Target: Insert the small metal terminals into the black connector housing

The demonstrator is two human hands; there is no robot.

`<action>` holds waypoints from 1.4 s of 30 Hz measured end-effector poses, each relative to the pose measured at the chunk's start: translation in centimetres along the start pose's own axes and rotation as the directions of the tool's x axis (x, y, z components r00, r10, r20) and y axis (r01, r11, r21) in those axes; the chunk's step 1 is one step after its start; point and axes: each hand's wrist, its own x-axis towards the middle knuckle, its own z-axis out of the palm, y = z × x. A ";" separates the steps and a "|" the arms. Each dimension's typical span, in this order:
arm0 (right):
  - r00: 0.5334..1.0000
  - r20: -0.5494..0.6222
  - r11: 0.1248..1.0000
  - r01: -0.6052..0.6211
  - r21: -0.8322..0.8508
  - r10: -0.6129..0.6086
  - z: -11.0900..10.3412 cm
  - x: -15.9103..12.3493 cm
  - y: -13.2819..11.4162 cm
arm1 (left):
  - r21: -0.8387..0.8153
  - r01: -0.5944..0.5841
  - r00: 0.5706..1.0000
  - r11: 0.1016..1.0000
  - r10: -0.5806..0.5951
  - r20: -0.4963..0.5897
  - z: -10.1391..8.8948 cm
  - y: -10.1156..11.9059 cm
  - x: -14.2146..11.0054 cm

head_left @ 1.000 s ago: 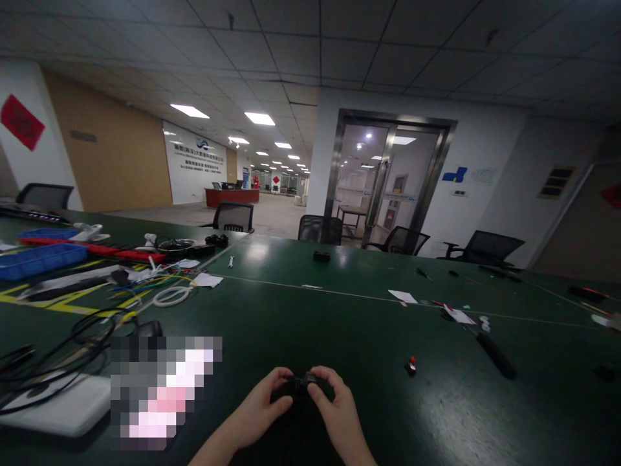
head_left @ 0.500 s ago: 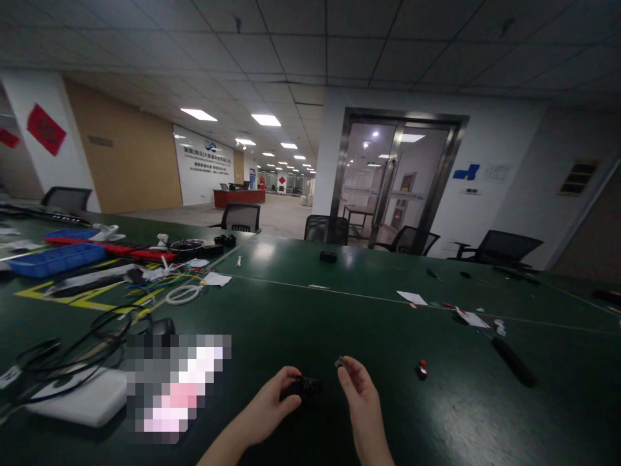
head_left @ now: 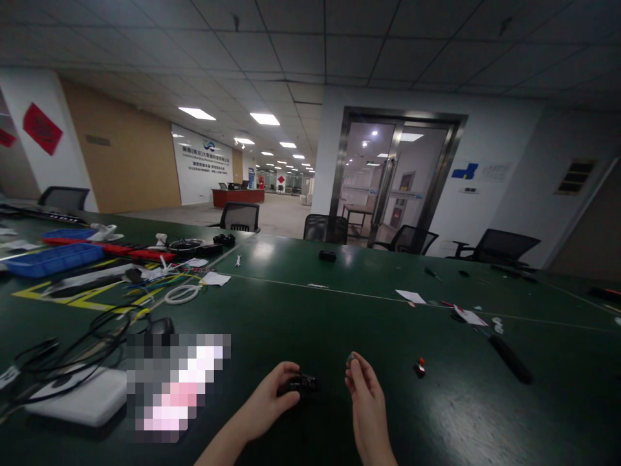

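Clutching black gadget point(head_left: 306, 383) in left grip point(head_left: 270, 397), probably to steady it. Pinching tiny bit point(head_left: 350, 357) in right grip point(head_left: 367, 396), guessing for finer control.

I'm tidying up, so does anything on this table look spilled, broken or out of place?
Nothing looks clearly spilled or broken. The black cables look untidy, in loose loops and trailing across the white case at the near left of the table.
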 end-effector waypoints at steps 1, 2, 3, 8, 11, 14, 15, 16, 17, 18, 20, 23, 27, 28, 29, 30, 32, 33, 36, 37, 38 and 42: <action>1.000 -0.002 1.000 0.000 0.005 0.000 0.0 0.0 0.0 | -0.009 0.000 1.000 1.000 0.000 -0.003 -0.1 -0.1 0.0; 1.000 -0.007 1.000 -0.003 0.012 0.003 0.0 0.0 -0.1 | -0.019 0.002 1.000 1.000 -0.002 -0.003 -0.1 -0.2 0.1; 1.000 -0.013 1.000 -0.008 0.020 0.008 0.0 -0.1 -0.1 | -0.028 0.002 1.000 1.000 -0.002 0.001 -0.2 -0.3 0.1; 0.999 -0.037 0.998 -0.013 0.061 0.016 0.1 -0.2 -0.3 | -0.046 -0.018 1.000 0.999 0.018 0.005 -0.1 0.0 0.1; 0.999 -0.033 0.998 -0.002 0.063 0.004 0.0 -0.1 -0.2 | -0.046 -0.011 1.000 0.999 0.011 0.009 0.0 0.2 0.1; 1.000 -0.026 0.999 -0.002 0.045 0.003 -0.1 0.1 0.1 | -0.047 -0.020 1.000 0.999 0.020 0.002 0.0 0.3 0.1; 1.000 -0.025 0.999 -0.003 0.040 0.004 -0.2 0.2 0.1 | -0.048 -0.024 1.000 0.999 0.024 0.001 0.0 0.2 0.1; 1.000 -0.022 0.999 -0.006 0.037 0.007 -0.2 0.2 0.2 | -0.052 -0.028 1.000 0.998 0.028 0.002 0.0 0.2 0.1; 1.000 -0.019 0.999 -0.010 0.038 0.010 -0.2 0.3 0.3 | -0.057 -0.029 1.000 0.998 0.029 0.003 0.0 0.1 0.1; 1.000 -0.018 0.999 -0.013 0.041 0.014 -0.3 0.4 0.3 | -0.063 -0.029 1.000 0.998 0.029 0.002 0.0 0.0 0.1; 1.000 -0.020 0.998 -0.020 0.053 0.021 -0.3 0.4 0.4 | -0.070 -0.023 1.000 0.997 0.023 0.002 -0.1 -0.1 0.1; 0.999 -0.021 0.997 -0.033 0.066 0.035 -0.3 0.4 0.3 | -0.063 -0.003 1.000 0.998 0.003 0.007 -0.1 -0.2 0.0; 0.999 -0.021 0.998 -0.044 0.055 0.045 -0.2 0.3 0.2 | -0.073 0.000 1.000 0.997 -0.001 -0.006 -0.1 -0.6 0.1; 0.999 -0.021 0.998 -0.042 0.049 0.043 -0.2 0.2 0.2 | -0.080 -0.001 1.000 0.997 0.000 -0.010 -0.1 -0.7 0.1; 0.999 -0.022 0.998 -0.038 0.043 0.039 -0.2 0.2 0.1 | -0.088 -0.003 1.000 0.996 0.002 -0.010 -0.1 -0.8 0.2; 0.999 -0.021 0.999 -0.034 0.039 0.035 -0.2 0.1 0.0 | -0.096 -0.006 1.000 0.995 0.005 -0.007 -0.1 -0.9 0.2; 0.999 -0.023 0.999 -0.029 0.031 0.030 -0.1 0.0 -0.1 | -0.111 -0.016 1.000 0.994 0.016 0.000 -0.1 -0.8 0.2; 0.999 -0.023 0.999 -0.027 0.026 0.028 -0.1 0.0 -0.1 | -0.117 -0.021 1.000 0.993 0.021 0.001 -0.1 -0.8 0.2; 1.000 -0.010 1.000 -0.018 -0.009 0.018 0.0 -0.3 -0.4 | -0.130 -0.021 1.000 0.991 0.021 0.004 0.0 -0.4 0.1; 1.000 0.003 1.000 -0.009 -0.027 0.009 0.1 -0.4 -0.5 | -0.129 -0.018 1.000 0.991 0.019 0.008 0.0 -0.2 0.1; 1.000 0.027 0.999 0.002 -0.045 0.000 0.2 -0.5 -0.7 | -0.127 -0.017 1.000 0.992 0.019 0.012 0.1 0.0 0.1; 0.974 0.223 0.991 0.076 -0.113 -0.049 0.7 -1.2 -1.1 | -0.123 -0.035 0.999 0.992 0.036 0.004 0.5 0.7 0.1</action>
